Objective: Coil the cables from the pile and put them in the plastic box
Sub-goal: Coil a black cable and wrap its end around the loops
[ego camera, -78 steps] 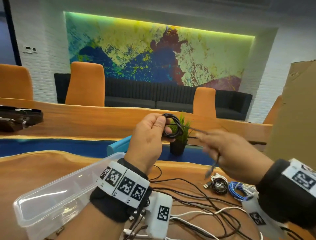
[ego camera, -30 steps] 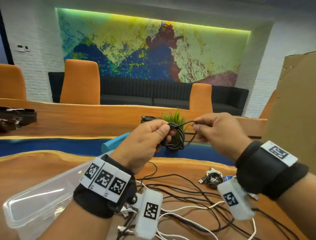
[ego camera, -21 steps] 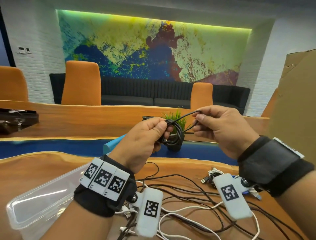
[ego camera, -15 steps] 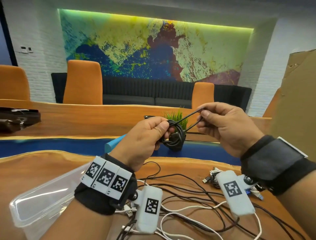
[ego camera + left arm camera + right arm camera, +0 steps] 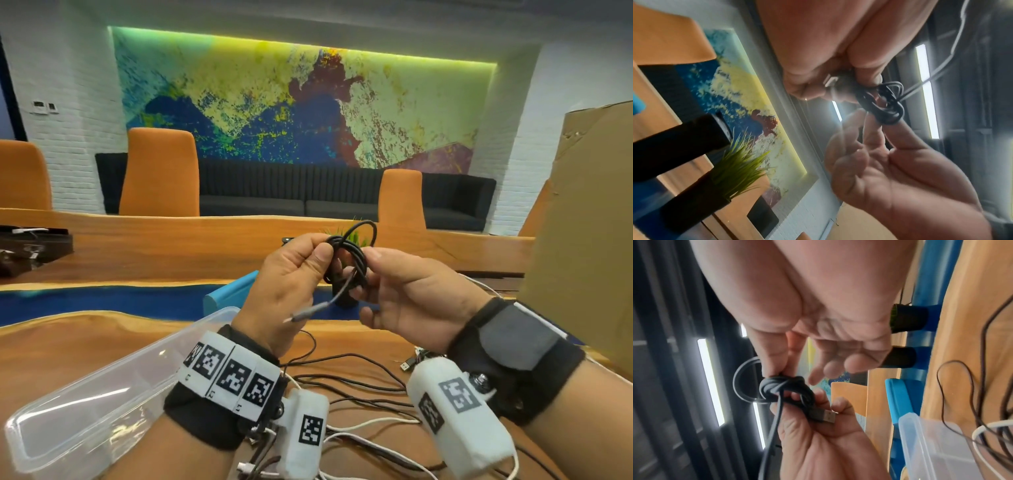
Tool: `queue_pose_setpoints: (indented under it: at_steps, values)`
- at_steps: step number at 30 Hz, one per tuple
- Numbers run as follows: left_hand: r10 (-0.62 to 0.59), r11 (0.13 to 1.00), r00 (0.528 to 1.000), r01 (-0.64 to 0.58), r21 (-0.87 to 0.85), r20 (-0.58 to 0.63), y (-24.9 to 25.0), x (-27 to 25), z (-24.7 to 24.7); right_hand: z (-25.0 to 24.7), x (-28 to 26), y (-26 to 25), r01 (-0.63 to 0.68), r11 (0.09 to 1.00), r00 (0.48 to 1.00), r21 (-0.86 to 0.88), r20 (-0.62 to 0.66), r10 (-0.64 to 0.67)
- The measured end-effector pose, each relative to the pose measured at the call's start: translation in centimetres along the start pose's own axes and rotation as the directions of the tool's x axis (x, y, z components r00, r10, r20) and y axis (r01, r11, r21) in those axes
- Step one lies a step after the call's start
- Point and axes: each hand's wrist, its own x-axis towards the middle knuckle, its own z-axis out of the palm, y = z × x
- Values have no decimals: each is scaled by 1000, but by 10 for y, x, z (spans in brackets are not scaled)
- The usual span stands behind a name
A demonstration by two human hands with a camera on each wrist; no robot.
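Black coiled cable point(image 5: 346, 260), one, held in the air between left hand point(image 5: 291, 277), pinching it, and right hand point(image 5: 404, 294), thumb and forefinger closed on it. Plastic box point(image 5: 85, 404), one, at the table's point(image 5: 85, 346) near left edge beside the cable pile point(image 5: 359, 387). Right wrist view alone shows the USB plug point(image 5: 825, 416).

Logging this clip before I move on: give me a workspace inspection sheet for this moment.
Surface: wooden table, blue strip across it.
Job's things: black coil held up; clear box at left.
Clutter: potted plant, cardboard.
Grippers: left hand grips the coil; right hand pinches it, other fingers spread.
Cables: loose pile on table; coil's plug end dangles.
Surroundings: orange chairs, sofa, mural.
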Motion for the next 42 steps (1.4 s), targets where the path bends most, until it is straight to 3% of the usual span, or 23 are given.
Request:
queue_pose_setpoints:
  at_steps: [5, 8, 10, 12, 15, 18, 20, 23, 25, 27, 29, 30, 31, 32, 34, 35, 36, 38, 42]
  values:
    - [121, 985, 990, -111, 129, -70, -1, 0, 3, 6, -6, -8, -127, 991, 952, -40, 277, 133]
    - [77, 990, 984, -58, 126, -158, 0, 0, 0, 14, -8, -16, -85, 990, 985, -117, 142, 101]
    - [-23, 997, 967, 40, 62, -253, 3, 3, -9, 10, -9, -27, -25, 938, 1000, -345, -22, 18]
    - [-100, 990, 954, 123, 67, -284, 5, 7, -21, 1, -12, -41, 16, 800, 980, -600, -150, -131]
    - [-173, 971, 968, 198, 131, -183, 7, 7, -24, -11, -13, -55, 36, 518, 895, -855, -203, -398]
    - [-232, 939, 973, 222, 263, 7, 8, 2, -18, -16, -7, -55, 52, 223, 750, -973, -110, -652]
    - [-277, 910, 959, 238, 341, 69, 8, 1, -19, -22, -1, -48, 41, 46, 704, -998, -4, -711]
    - [-341, 877, 940, 306, 371, 30, 8, 2, -26, -39, 2, -31, -61, -213, 748, -975, 97, -657]
    - [-370, 878, 929, 348, 328, 4, 8, 3, -31, -43, -1, -21, -147, -421, 819, -895, 129, -559]
    - [-407, 887, 913, 385, 254, 38, 8, 3, -32, -42, -1, -11, -150, -518, 906, -842, 93, -413]
    - [-445, 894, 890, 436, 102, 97, 8, 2, -31, -38, 0, -2, -141, -415, 941, -899, 8, -337]
    - [-460, 887, 881, 460, 20, 114, 8, 1, -31, -36, 2, 1, -147, -286, 932, -947, -35, -361]
    - [-467, 879, 875, 475, -36, 125, 8, 1, -31, -35, 4, 2, -137, -95, 907, -986, -86, -412]
    - [-472, 873, 871, 483, -70, 136, 8, 1, -31, -34, 6, 3, -101, 153, 878, -983, -160, -451]
    - [-468, 868, 869, 486, -102, 159, 10, 1, -32, -27, 8, 2, 14, 642, 862, -766, -316, -395]
    - [-464, 868, 870, 484, -111, 169, 10, 1, -33, -22, 9, 0, 64, 796, 877, -601, -348, -333]
    - [-461, 867, 870, 484, -119, 176, 11, 1, -34, -17, 9, -1, 100, 887, 895, -450, -348, -277]
    - [-459, 864, 868, 485, -132, 188, 11, 0, -33, -11, 9, -2, 142, 970, 937, -199, -289, -197]
    - [-439, 862, 875, 474, -181, 201, 11, 0, -31, -8, 6, -1, 94, 995, 982, 21, -165, -90]
